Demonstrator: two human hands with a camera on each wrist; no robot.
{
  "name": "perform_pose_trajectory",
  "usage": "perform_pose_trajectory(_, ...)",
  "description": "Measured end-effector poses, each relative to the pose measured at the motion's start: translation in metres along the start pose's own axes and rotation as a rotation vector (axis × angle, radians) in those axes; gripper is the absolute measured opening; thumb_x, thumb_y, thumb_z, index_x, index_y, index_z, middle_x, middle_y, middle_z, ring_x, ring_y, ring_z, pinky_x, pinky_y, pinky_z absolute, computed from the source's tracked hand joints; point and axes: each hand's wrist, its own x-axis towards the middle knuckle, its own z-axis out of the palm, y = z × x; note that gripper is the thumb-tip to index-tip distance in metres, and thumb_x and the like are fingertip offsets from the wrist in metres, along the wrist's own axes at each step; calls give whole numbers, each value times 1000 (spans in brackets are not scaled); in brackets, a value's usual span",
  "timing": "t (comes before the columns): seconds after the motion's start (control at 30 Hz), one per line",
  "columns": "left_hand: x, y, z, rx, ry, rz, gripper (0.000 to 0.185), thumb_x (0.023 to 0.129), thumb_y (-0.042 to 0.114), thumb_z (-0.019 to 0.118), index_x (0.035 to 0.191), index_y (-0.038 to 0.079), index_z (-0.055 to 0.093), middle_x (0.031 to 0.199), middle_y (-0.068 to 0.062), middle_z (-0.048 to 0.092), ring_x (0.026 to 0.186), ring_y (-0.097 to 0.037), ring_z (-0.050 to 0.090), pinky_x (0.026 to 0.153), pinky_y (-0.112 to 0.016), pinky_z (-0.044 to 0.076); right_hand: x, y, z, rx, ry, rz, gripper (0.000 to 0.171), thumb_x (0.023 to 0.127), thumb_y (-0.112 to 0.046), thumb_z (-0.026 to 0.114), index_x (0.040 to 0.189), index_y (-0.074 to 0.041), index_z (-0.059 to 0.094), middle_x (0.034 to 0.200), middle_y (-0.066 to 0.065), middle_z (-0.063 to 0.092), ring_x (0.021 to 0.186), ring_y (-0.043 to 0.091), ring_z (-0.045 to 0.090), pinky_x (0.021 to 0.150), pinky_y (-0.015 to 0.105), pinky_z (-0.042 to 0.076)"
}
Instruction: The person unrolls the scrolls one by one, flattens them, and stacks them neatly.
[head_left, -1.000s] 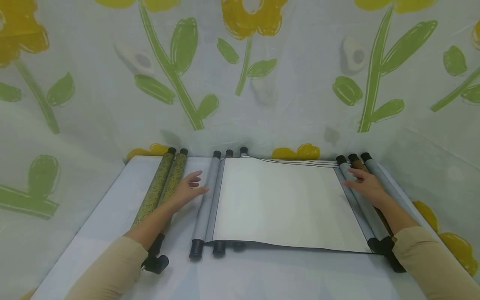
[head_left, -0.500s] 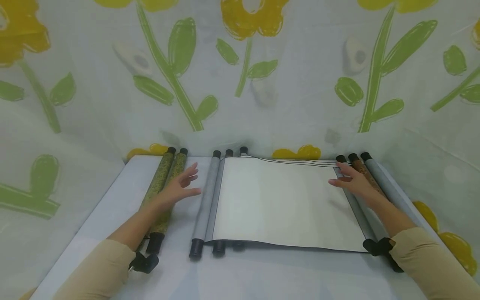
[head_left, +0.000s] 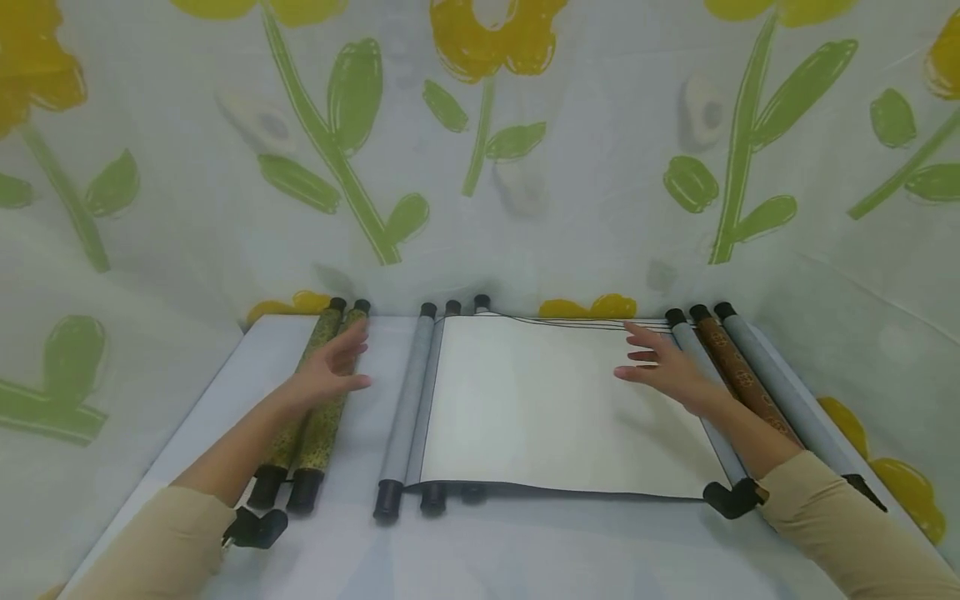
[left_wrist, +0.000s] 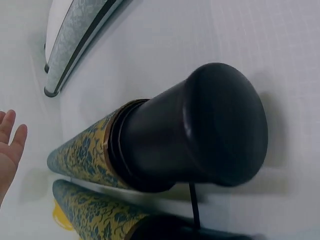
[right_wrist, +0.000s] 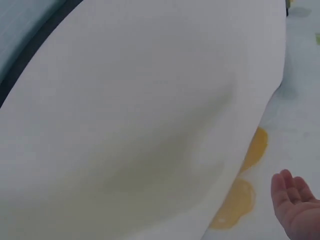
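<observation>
Two hands are hovering, fingers loose and holding nothing: the left hand (head_left: 326, 375) over the yellow patterned scrolls (head_left: 311, 400), the right hand (head_left: 663, 371) over the unrolled white scroll (head_left: 540, 400) lying mid-table (head_left: 225, 400).

The open scroll (head_left: 562, 400) looks like plain matt off-white paper, smooth with no shine, edged by a thin dark border and grey patterned cloth on its rolled ends. The 2 rolled scrolls (head_left: 311, 400) on the left are wrapped in yellow-green brocade-type fabric with a small floral weave, and their end caps (left_wrist: 200, 137) look like smooth dark plastic or lacquered wood with a soft sheen, can't tell which. The table cover (head_left: 525, 550) is pale matt cloth with a faint grid texture, and both sleeves (head_left: 150, 550) are soft beige fabric.
</observation>
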Motion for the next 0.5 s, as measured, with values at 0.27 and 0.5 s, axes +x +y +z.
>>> perform_pose_trajectory(0.27,-11,-2,-8,28,17,-5,90,87,23,68,153,21,7,156,-19,17,140,-42,18,107,-60,23,11,-17,18,34,-14,-40,83,86,-27,70,151,-11,20,149,25,28,129,44,39,98,54,41)
perform_pose_trajectory(0.5,-22,-6,-19,89,50,19,92,87,20,69,153,21,4,155,-21,17,140,-43,19,108,-61,21,18,-31,34,56,-25,-64,82,85,-28,70,150,-13,23,150,21,28,130,43,39,99,52,42)
